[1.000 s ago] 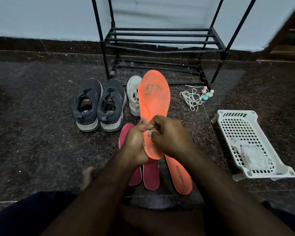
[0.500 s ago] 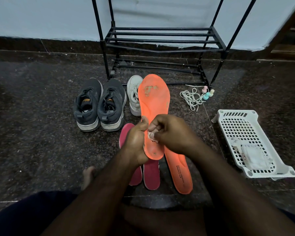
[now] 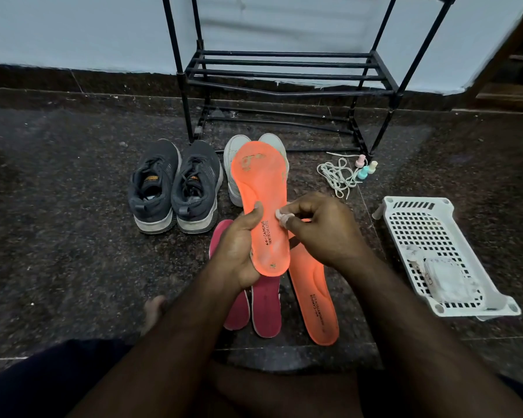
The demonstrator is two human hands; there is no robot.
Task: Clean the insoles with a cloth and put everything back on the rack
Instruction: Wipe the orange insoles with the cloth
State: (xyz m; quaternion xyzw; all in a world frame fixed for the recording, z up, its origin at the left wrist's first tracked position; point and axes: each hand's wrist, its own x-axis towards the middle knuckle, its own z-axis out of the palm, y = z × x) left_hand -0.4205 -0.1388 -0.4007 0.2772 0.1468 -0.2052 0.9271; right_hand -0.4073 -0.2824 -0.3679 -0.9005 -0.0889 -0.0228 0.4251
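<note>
Left hand (image 3: 239,245) grips the orange insole (image 3: 261,188) by its heel end, thumb across the printed face, fingers curled behind; the insole stands tilted, toe end pointing toward the rack. Right hand (image 3: 320,227) pinches a small pale cloth (image 3: 281,217) between curled fingertips and holds it against the insole's right edge, about mid-length. Pale smudges show on the toe and heel areas of the held insole.

Floor (image 3: 58,236), left to right: a pair of dark grey sneakers (image 3: 175,185) side by side in front of the rack's left leg; white shoes (image 3: 234,164) just beside them, largely hidden behind the held insole; two pink insoles (image 3: 264,309) lying side by side under the hands; a second orange insole (image 3: 314,300) flat just right of them; a bundle of white laces (image 3: 337,176) with three small pastel bottles (image 3: 364,168) near the rack's right leg; a white perforated plastic tray (image 3: 420,227) toward the floor's right edge, holding a pale packet (image 3: 447,280).

Black metal rack (image 3: 284,76) stands against the back wall.
</note>
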